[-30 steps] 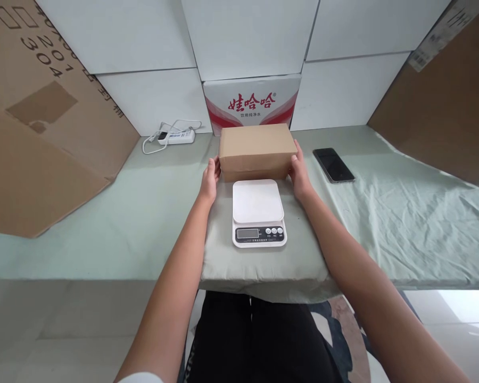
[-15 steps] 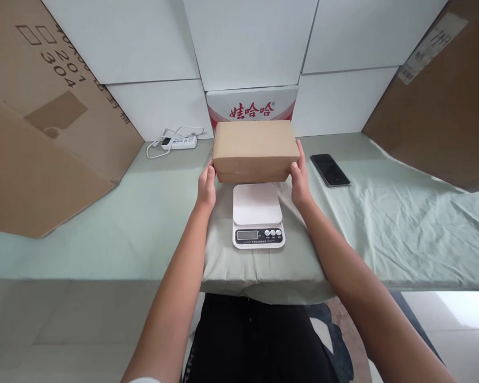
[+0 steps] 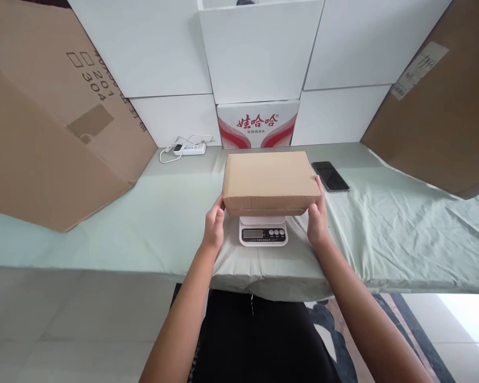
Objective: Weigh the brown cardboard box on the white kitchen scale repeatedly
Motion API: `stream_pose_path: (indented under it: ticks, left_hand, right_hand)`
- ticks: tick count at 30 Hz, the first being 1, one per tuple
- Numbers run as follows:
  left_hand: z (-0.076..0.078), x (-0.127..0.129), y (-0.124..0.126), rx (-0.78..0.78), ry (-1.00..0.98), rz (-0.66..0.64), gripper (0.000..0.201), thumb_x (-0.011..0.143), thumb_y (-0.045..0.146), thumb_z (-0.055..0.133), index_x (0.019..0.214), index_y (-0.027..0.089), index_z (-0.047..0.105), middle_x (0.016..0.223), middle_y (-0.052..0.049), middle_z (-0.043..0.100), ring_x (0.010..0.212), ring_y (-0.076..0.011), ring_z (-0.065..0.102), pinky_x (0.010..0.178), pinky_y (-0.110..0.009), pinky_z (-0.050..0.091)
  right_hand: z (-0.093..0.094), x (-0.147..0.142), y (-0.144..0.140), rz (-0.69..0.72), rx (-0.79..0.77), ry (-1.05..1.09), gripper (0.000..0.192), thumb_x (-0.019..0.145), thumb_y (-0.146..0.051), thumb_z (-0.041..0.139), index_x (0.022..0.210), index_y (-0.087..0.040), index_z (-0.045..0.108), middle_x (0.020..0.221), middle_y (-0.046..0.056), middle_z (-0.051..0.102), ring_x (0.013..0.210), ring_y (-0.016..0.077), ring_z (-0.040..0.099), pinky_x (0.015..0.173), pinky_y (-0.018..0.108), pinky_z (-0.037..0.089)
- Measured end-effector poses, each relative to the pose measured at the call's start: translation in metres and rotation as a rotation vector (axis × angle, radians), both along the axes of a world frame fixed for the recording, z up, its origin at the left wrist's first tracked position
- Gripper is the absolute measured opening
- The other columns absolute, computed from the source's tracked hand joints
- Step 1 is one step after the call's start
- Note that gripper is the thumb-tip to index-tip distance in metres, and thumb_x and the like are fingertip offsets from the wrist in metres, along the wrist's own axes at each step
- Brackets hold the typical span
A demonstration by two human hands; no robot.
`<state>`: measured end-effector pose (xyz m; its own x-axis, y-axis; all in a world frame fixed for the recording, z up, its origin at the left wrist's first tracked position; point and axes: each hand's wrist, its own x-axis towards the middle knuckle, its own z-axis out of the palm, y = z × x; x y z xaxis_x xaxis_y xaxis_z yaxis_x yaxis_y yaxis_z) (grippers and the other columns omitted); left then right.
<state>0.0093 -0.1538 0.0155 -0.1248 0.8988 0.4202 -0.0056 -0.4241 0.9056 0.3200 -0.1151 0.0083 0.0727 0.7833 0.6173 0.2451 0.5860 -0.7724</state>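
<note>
The tabletop [image 3: 104,234], draped in a pale green wrinkled cloth, is noted first; it spans the whole width of the view. Two large brown corrugated cardboard sheets are leaned against the white panelled wall, one at the left [image 3: 43,138] and one at the right [image 3: 443,122]. A white carton with red printed lettering [image 3: 258,125] is stood against the wall at the centre back.

The plain brown rectangular cardboard box [image 3: 268,181] is found directly above the small white digital kitchen scale [image 3: 263,233], lying level with its long side across the view. The platform of the scale is covered by the box; only the front panel with display and buttons is left visible. Whether the box rests fully on the platform or is held just above it cannot be told, as the contact is hidden.

The left hand [image 3: 214,226] is pressed flat against the left end of the box, and the right hand [image 3: 317,221] against the right end, so that the box is clasped between the two palms.

The positioning over the scale is judged essentially complete. Release of the box and a reading remain outstanding; the display digits are too small to be read.

A black smartphone [image 3: 330,176] is laid just right of the box, and a white power strip with cable [image 3: 187,148] near the wall.
</note>
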Motion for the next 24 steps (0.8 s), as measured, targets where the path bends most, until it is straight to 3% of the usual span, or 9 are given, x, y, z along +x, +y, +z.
stream_pose_path:
  ticks: [11,15,24]
  left_hand:
    - [0.0023,0.0004,-0.0038,-0.027,0.002,0.025,0.089,0.104,0.090,0.050,0.160,0.026,0.072,0.171,-0.016,0.069,0.168,-0.0419,0.057,0.141,-0.056,0.046]
    - [0.0028,0.0007,-0.0043,-0.031,-0.023,0.052,0.088,0.102,0.091,0.053,0.160,0.027,0.073,0.173,-0.016,0.067,0.169,-0.0414,0.057,0.142,-0.056,0.045]
    - [0.0022,-0.0001,-0.0036,-0.045,0.022,0.014,0.084,0.106,0.087,0.048,0.156,0.025,0.075,0.160,-0.018,0.077,0.165,-0.0405,0.061,0.138,-0.056,0.047]
  right_hand:
    - [0.0054,-0.0057,-0.0017,-0.017,-0.043,0.044,0.079,0.106,-0.082,0.054,0.174,-0.042,0.053,0.186,0.005,0.052,0.179,0.0400,0.040,0.152,0.070,0.021]
    - [0.0038,-0.0042,0.0013,0.014,-0.040,0.104,0.081,0.106,-0.081,0.053,0.178,-0.045,0.045,0.188,0.003,0.049,0.179,0.0419,0.039,0.150,0.075,0.021]
    - [0.0034,-0.0057,0.0000,0.095,-0.115,0.144,0.080,0.107,-0.082,0.053,0.177,-0.043,0.048,0.191,0.000,0.045,0.182,0.0376,0.034,0.153,0.069,0.020]
